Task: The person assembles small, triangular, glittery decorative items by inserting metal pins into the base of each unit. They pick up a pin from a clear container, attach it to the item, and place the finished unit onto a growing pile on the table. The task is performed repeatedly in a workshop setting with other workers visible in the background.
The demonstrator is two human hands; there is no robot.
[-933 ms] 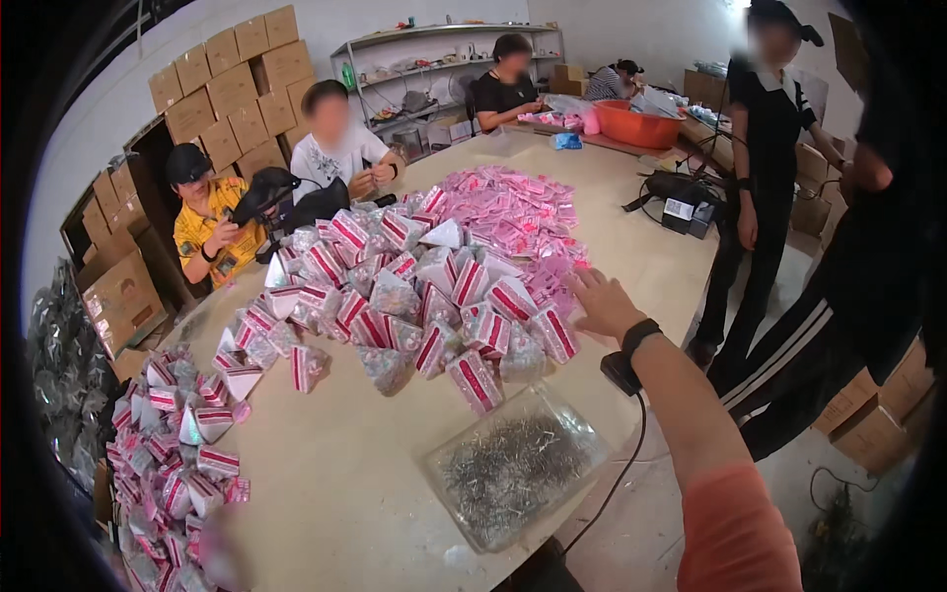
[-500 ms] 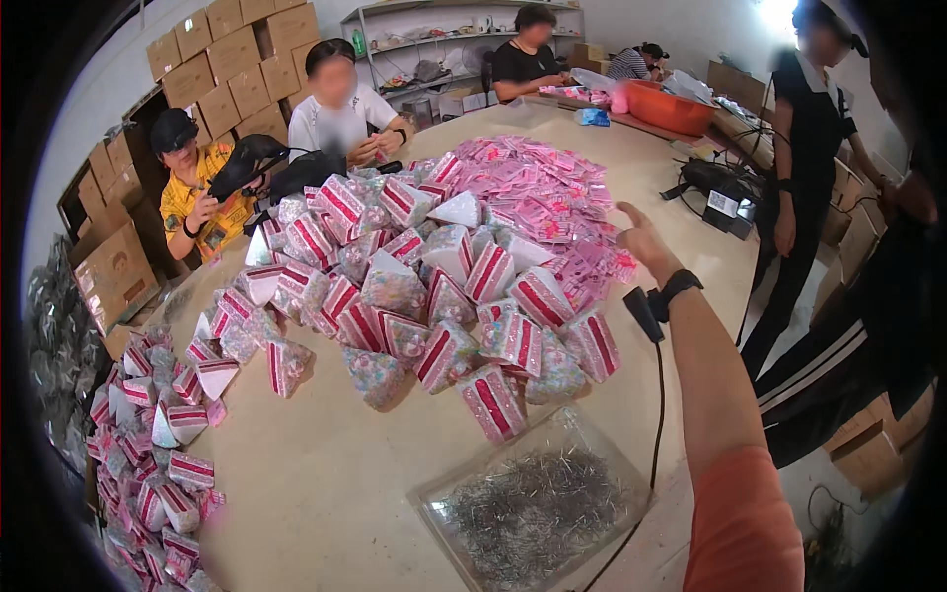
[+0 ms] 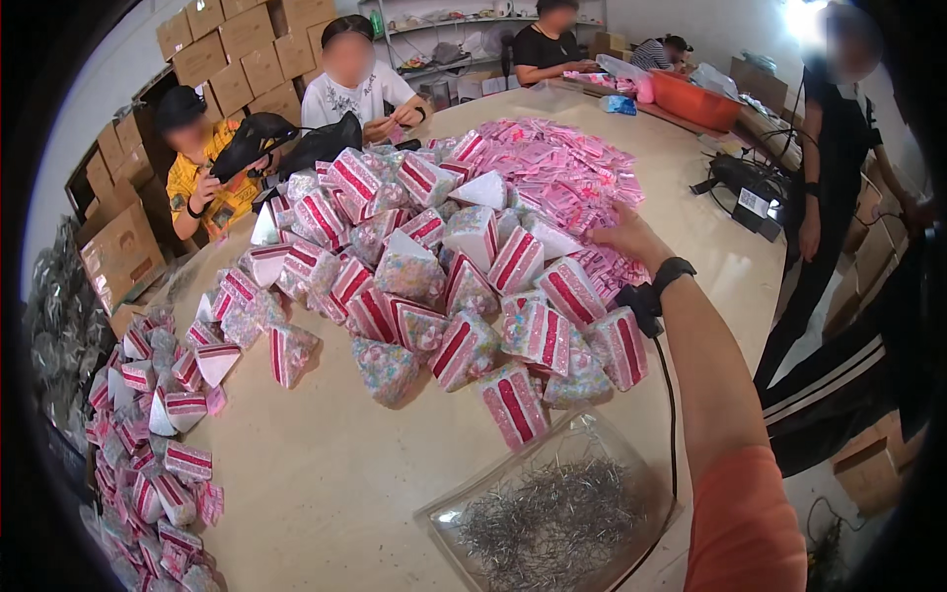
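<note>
Right hand half open at pink packets, beyond tray

Landmark: 1 clear tray (image 3: 564, 436) on the table (image 3: 306, 474), holding 1 spread of thin metal pins (image 3: 552, 518), too many to count.

Counts: 1 heap of pink packets (image 3: 562, 163), well beyond the tray; packets overlap, no exact count. 2 groups of wrapped cake-slice pieces, pink and white with red bands: main heap (image 3: 444, 261) just beyond the tray, its nearest piece right beside the far rim; second pile (image 3: 163, 449) well left of the tray. Both overlap too much for a count. 1 orange basin (image 3: 695, 101) and 1 blue packet (image 3: 619, 105), both far beyond the tray. 1 black device with a white label (image 3: 755, 197), beyond the tray and to its right. At least 5 co-workers around, all beyond the tray.

Hands: 1 in view. Right hand (image 3: 633, 240) is beyond the tray, at the near right edge of the pink packets. Fingers loosely bent, thumb apart from them, roughly half open; nothing visible in the grip. Cannot tell if fingertips touch a packet. 1 black wristband (image 3: 675, 272) on that wrist; 1 black cable (image 3: 671, 414) runs from beside it down past the tray's right side. Left hand out of frame.
</note>
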